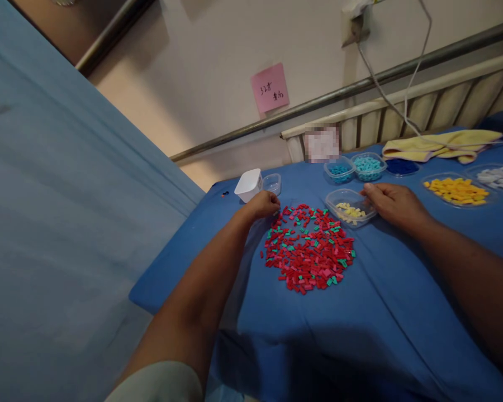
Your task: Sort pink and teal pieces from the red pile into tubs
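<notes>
Two forearms, left hand (263,204) curled at one red-green brick pile (309,247), right hand (396,205) gripping one clear tub (350,207)

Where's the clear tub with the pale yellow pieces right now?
In the head view, the clear tub sits right of centre on the blue cloth, just beyond the red pile, with the right hand touching its rim.

Bare blue cloth (360,312) lies open nearest the person; tubs (351,207) and the brick pile (308,248) seemingly crowd the far side.
</notes>
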Available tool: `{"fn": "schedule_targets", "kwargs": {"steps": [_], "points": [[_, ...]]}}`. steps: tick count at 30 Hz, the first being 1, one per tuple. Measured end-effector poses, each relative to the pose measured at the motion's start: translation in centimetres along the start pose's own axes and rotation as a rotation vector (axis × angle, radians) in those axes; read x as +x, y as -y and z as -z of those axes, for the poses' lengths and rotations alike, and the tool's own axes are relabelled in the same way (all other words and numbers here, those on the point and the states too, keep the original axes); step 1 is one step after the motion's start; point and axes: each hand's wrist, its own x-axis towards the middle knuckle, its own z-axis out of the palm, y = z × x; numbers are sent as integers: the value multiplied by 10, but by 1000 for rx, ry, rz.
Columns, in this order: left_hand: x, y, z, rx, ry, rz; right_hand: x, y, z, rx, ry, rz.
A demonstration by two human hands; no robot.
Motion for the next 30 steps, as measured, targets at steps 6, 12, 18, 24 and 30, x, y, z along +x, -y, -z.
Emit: {"fn": "schedule_targets", "kwargs": {"steps": [6,12,18,24,30], "points": [[1,4,-1,153,47,13,0,-1,0,4,11,-3],[-5,0,2,194,116,29,2,-4,-1,2,5,22],[-3,-42,5,39,17,-106,4,-5,-3,20,-11,25],[15,-122,-13,-141,9,-354,7,-6,-4,19,-16,67],[12,-132,-17,-108,-24,-440,8,-9,-5,18,-24,83]]}}
